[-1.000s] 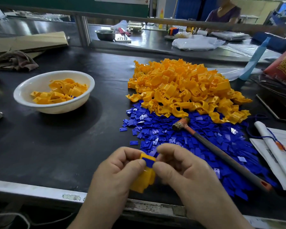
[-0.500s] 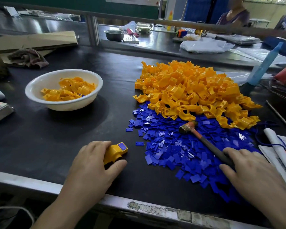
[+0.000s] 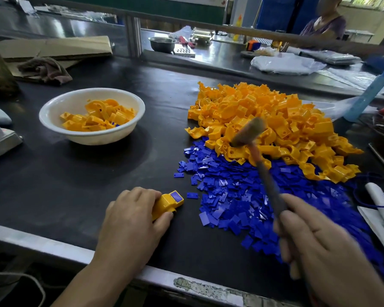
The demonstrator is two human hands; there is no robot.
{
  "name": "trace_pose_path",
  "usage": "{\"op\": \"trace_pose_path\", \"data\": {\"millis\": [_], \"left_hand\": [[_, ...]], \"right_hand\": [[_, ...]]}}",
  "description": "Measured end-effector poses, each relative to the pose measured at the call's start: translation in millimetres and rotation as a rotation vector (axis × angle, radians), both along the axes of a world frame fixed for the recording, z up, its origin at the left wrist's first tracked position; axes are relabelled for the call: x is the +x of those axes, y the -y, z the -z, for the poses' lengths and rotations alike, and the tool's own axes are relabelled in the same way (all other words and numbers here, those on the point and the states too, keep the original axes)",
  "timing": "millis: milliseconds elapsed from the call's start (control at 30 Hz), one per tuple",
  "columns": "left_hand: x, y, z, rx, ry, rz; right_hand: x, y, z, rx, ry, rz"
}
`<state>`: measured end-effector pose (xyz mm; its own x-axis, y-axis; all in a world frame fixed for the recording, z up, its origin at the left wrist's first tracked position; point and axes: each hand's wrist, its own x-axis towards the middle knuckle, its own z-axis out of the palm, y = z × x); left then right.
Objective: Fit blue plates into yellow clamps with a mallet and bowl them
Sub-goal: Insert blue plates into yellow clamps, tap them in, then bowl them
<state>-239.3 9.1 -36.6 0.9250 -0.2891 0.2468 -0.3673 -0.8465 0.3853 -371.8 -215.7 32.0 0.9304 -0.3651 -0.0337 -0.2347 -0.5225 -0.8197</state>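
Yellow clamp [image 3: 164,206]: on the table at 6 o'clock, a blue plate [image 3: 176,196] laid in its end.
Left hand [image 3: 131,220]: curled over the clamp, pinning it down.
Right hand [image 3: 319,244]: wrapped round the mallet [image 3: 266,180], its head raised toward 12.
Done: some clamps already in the bowl [image 3: 91,90], 10 o'clock.
Left: a big clamp pile [image 3: 264,116] and plate heap [image 3: 235,196], 1 o'clock.
Unclear: the mallet is blurred, and I cannot tell whether the plate is seated.

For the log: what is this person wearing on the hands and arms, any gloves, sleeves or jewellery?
No gloves: the left hand and right hand are bare. The left forearm is uncovered to the frame edge, with no sleeve, watch or bracelet showing. No ring shows on the left hand; the right is motion-blurred, so small details cannot be told.
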Motion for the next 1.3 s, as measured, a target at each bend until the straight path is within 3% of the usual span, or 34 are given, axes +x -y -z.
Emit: {"op": "trace_pose_path", "data": {"millis": [100,300,367,533,667,800,933,1067,1300], "left_hand": [[0,-2,2,-0.01,0.009,0.002],[2,-2,6,0.0,0.033,0.004],[2,-3,6,0.004,0.034,0.012],[3,-3,7,0.001,0.046,0.02],[2,-3,7,-0.001,0.054,0.018],[3,-4,8,-0.004,0.039,0.033],[3,-3,8,0.002,0.044,0.03],[2,-2,7,0.002,0.052,0.031],[5,-6,7,-0.075,-0.051,0.007]], "right_hand": [[5,-16,9,-0.035,-0.089,-0.145],[4,-31,21,-0.399,0.049,-0.27],[4,-33,25,-0.483,-0.023,-0.311],[11,-23,16,-0.375,-0.073,-0.272],[7,-33,22,-0.448,0.065,-0.234],[16,-39,18,-0.505,-0.124,-0.28],[19,-36,14,-0.464,-0.034,-0.274],[19,-41,24,-0.515,-0.106,-0.307],[6,-9,11,-0.518,-0.082,-0.108]]}}
